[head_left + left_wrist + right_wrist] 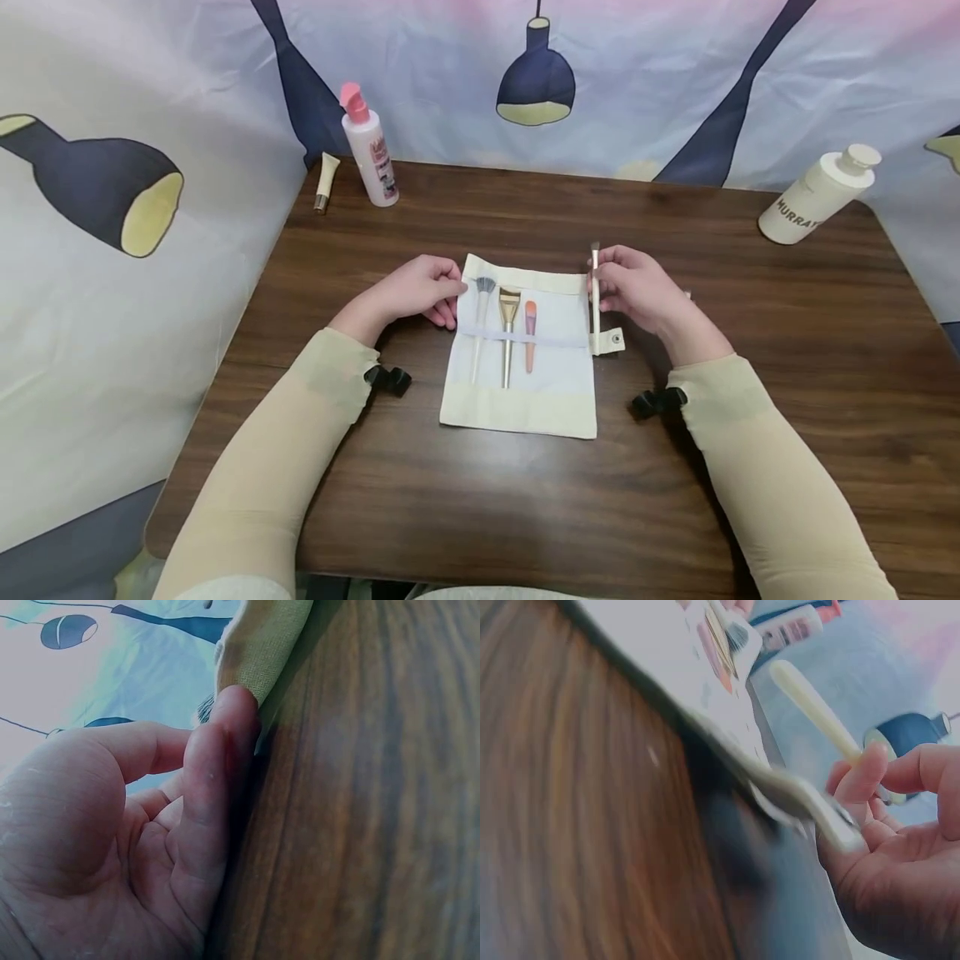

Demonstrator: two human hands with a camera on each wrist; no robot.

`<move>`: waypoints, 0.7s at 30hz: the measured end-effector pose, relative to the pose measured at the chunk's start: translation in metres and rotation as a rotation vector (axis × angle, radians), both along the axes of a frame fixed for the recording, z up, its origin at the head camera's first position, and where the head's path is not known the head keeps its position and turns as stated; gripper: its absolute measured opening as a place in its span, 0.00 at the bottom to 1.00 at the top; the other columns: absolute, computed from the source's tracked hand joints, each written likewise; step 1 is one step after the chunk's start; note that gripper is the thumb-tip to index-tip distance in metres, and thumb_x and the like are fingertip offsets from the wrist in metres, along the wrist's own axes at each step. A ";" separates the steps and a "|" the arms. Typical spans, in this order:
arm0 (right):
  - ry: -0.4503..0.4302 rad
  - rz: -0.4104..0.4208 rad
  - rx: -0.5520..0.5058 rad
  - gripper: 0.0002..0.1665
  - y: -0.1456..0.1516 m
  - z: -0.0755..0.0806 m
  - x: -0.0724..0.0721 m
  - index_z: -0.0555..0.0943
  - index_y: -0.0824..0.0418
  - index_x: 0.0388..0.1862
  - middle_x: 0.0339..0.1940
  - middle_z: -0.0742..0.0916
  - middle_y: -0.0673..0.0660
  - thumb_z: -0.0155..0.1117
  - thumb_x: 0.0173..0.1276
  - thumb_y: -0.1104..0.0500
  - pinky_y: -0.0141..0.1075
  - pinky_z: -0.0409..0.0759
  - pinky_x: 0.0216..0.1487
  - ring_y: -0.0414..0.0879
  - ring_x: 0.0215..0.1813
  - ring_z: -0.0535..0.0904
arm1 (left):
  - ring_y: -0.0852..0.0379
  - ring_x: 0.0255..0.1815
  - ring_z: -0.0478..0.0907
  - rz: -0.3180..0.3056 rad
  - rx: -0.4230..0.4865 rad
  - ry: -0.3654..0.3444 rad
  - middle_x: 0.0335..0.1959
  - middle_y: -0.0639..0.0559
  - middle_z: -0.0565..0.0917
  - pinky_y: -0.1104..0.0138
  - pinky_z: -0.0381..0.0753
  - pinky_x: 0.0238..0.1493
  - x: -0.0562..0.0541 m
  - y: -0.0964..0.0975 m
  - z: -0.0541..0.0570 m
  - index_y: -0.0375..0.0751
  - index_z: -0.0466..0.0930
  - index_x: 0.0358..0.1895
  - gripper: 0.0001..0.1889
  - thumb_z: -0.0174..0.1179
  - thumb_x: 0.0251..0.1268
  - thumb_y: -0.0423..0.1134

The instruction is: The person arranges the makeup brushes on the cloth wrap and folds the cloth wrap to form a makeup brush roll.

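A cream fabric brush roll [517,410] lies spread out on the table. Under its pale strap sit a fluffy grey-tipped brush [484,292], a flat gold brush [507,325] and a small pink brush [530,337]. My left hand [416,287] pinches the roll's upper left edge between thumb and fingers, as the left wrist view also shows. At the right edge, my right hand [637,287] holds a slim makeup brush [596,304], bristles up and pale handle [814,709] toward me. Just below that hand, a snap tab [611,340] sticks out from the roll.
On the dark wooden table [465,517], a pink-topped pump bottle [371,158] and a small cream tube [327,182] stand at the back left. A white bottle [813,200] stands at the back right. Printed cloth [442,75] hangs behind the table.
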State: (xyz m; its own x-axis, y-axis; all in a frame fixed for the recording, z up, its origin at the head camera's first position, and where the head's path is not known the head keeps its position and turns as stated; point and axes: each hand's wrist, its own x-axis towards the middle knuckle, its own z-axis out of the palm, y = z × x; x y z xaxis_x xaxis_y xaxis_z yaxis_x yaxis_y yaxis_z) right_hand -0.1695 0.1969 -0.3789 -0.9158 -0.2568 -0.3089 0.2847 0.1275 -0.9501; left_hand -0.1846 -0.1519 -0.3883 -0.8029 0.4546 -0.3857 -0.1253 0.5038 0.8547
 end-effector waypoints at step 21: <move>0.061 -0.041 -0.044 0.14 -0.035 -0.009 -0.012 0.67 0.69 0.59 0.40 0.87 0.58 0.52 0.79 0.65 0.39 0.90 0.44 0.48 0.37 0.85 | 0.49 0.25 0.88 -0.006 0.000 -0.002 0.27 0.39 0.86 0.62 0.89 0.29 -0.002 0.001 0.000 0.34 0.74 0.43 0.10 0.54 0.80 0.39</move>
